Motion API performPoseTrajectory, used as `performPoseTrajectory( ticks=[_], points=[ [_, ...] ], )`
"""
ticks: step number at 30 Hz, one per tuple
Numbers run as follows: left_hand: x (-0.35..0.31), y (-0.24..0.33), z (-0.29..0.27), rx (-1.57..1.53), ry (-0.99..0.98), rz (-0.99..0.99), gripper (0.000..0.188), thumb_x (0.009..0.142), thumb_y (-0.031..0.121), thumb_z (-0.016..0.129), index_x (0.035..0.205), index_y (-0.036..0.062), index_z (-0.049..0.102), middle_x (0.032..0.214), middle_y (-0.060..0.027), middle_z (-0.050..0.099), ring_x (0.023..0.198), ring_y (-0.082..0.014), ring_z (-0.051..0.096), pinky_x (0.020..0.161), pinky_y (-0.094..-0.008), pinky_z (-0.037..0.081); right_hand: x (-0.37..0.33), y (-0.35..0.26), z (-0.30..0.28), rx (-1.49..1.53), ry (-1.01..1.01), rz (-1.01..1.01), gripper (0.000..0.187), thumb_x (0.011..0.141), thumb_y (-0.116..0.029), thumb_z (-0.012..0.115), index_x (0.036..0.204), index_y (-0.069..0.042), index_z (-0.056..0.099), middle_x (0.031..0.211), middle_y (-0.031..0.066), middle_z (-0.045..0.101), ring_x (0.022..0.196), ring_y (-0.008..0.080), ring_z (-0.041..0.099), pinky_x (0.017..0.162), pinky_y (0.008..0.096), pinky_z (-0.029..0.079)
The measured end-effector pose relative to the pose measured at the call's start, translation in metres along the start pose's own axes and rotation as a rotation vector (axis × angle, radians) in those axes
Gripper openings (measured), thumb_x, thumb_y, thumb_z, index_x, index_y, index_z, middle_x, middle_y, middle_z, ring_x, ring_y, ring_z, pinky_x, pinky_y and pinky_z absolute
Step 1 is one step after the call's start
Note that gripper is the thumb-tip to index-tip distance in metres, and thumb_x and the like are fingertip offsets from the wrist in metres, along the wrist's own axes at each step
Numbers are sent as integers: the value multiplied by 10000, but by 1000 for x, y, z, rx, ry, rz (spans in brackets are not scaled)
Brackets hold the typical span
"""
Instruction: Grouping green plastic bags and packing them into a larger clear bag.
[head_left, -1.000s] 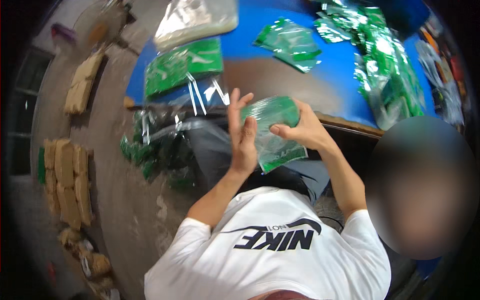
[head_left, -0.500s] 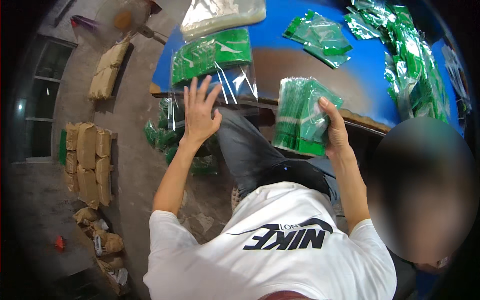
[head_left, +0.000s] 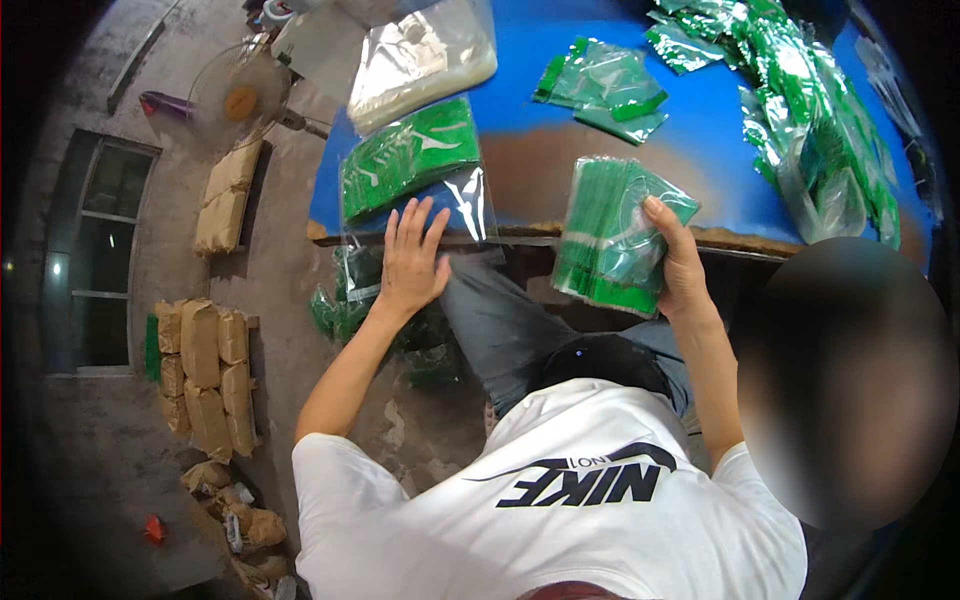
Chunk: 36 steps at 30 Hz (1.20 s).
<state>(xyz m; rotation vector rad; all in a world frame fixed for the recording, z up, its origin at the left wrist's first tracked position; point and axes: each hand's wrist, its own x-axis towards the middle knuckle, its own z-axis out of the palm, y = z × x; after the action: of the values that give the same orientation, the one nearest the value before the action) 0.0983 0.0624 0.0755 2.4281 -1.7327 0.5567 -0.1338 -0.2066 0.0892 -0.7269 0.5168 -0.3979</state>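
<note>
My right hand grips a fanned stack of green plastic packets by its right side, thumb on top. The stack is held just off the table's front edge, above my lap. My left hand has its fingers stretched out and rests on the lower part of a large clear plastic bag. Inside or under that bag lies another row of green packets; which of the two I cannot tell. Behind it sits a pile of clear plastic bags.
The blue table has a worn brown front edge. Loose green packets lie mid-table, with a long heap of green packets at right. A person is close on my right. Brown sacks and a fan stand at left.
The view has shifted, so the table and floor sit differently. My left hand has stayed on the clear bag with fingers spread. My right hand still holds the packet stack, turned slightly.
</note>
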Motion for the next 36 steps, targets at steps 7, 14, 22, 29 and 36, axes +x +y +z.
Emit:
performPoseTrajectory(
  ticks=[7, 14, 22, 29, 36],
  points=[
    [-14, -39, 22, 81, 134, -116, 429, 786, 23, 692, 1209, 78, 645, 1280, -135, 589, 1180, -347, 575, 987, -464, 470, 1, 11, 1, -18, -27, 21, 534, 849, -416, 722, 1188, -34, 566, 1025, 61, 609, 892, 159, 626, 782, 335, 547],
    [28, -6, 8, -226, 214, -211, 113, 877, 74, 687, 972, 22, 720, 980, -126, 700, 881, -301, 681, 759, -372, 544, 6, 4, 10, -95, -29, -76, 464, 846, -360, 749, 1131, -20, 612, 987, 58, 636, 872, 149, 626, 791, 314, 525],
    [101, 49, 45, -343, -71, -403, 238, 909, 214, 637, 877, -2, 731, 913, -193, 689, 841, -371, 671, 740, -427, 522, 57, -1, 34, -274, -104, -89, 388, 830, -307, 774, 1051, -7, 665, 959, 62, 676, 842, 138, 637, 740, 317, 528],
    [114, 52, 6, -411, 280, -369, 146, 831, 166, 737, 812, 21, 725, 730, -119, 658, 617, -244, 643, 590, -358, 489, 70, -4, 36, -566, -264, 168, 308, 822, -315, 753, 941, -33, 719, 903, 58, 705, 777, 143, 668, 689, 306, 542],
    [124, 55, -20, -356, 344, -303, 79, 793, 112, 756, 808, 56, 702, 746, -81, 637, 617, -241, 630, 570, -364, 481, 111, 34, 64, -223, -328, 408, 319, 870, -315, 695, 999, -25, 671, 869, 82, 709, 608, 164, 678, 531, 262, 569]
  ],
)
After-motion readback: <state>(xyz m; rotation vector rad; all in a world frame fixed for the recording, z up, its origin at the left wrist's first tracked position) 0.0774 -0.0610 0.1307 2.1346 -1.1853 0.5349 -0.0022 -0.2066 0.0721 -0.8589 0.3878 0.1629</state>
